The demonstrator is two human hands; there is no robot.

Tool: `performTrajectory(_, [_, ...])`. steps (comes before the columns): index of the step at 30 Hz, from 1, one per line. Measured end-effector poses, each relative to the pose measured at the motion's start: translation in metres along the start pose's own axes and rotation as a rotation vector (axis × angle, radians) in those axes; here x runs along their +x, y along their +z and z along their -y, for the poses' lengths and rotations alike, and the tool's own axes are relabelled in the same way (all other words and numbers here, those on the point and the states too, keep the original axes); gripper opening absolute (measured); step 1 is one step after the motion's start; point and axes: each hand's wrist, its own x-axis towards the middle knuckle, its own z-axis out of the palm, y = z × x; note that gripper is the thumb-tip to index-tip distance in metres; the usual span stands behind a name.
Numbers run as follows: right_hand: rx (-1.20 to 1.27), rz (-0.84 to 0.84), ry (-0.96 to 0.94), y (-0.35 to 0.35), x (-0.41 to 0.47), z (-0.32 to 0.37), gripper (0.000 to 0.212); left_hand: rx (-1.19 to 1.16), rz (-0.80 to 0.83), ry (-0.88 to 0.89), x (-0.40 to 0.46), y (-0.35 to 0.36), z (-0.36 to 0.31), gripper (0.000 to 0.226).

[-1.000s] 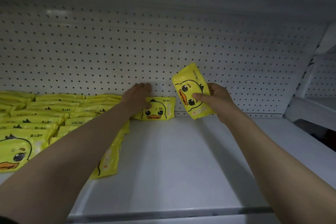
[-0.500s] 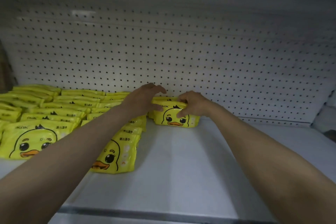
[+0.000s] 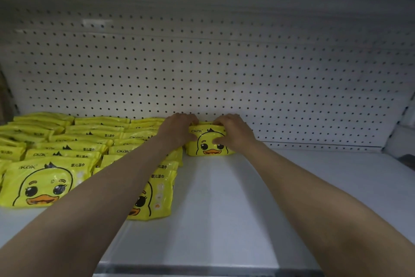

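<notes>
Head view: the left hand (image 3: 177,131) curls its fingers over the top left corner of a glossy yellow duck-faced plastic wipes pack (image 3: 207,145). The right hand (image 3: 234,134) grips its right end, thumb on the front. The pack stands at the back of the white metal shelf (image 3: 224,209), close to the white perforated back panel (image 3: 224,70).

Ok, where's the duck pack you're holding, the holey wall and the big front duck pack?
held duck wipes pack (image 3: 211,152), head view, on the duck's beak.
pegboard back wall (image 3: 224,63), head view, on its bare middle.
front-left duck wipes pack (image 3: 42,186), head view, on the duck's face.
</notes>
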Motion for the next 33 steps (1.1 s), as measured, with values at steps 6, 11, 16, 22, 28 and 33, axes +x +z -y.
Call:
performTrajectory(6, [-0.126,-0.062,0.082,0.009,-0.006,0.012,0.061,0.032,0.007,-0.018,0.003,0.003,0.0,0.054])
performTrajectory(11, [-0.247,-0.081,0.142,0.013,-0.012,0.024,0.057,-0.015,0.023,-0.022,0.003,0.0,-0.002,0.055])
performTrajectory(16, [-0.258,-0.082,0.202,-0.003,-0.022,0.038,0.057,-0.029,-0.01,-0.017,-0.012,-0.013,-0.005,0.047])
performTrajectory(22, [-0.108,-0.014,0.102,-0.043,-0.049,0.071,0.056,-0.063,-0.071,-0.087,-0.055,-0.05,-0.014,0.052])
performTrajectory(28, [0.017,0.026,-0.072,-0.073,-0.104,0.121,0.05,-0.053,-0.168,-0.168,-0.143,-0.098,-0.022,0.056])
performTrajectory(33, [0.092,0.021,-0.199,-0.083,-0.16,0.167,0.053,0.007,-0.235,-0.283,-0.241,-0.133,-0.018,0.055])
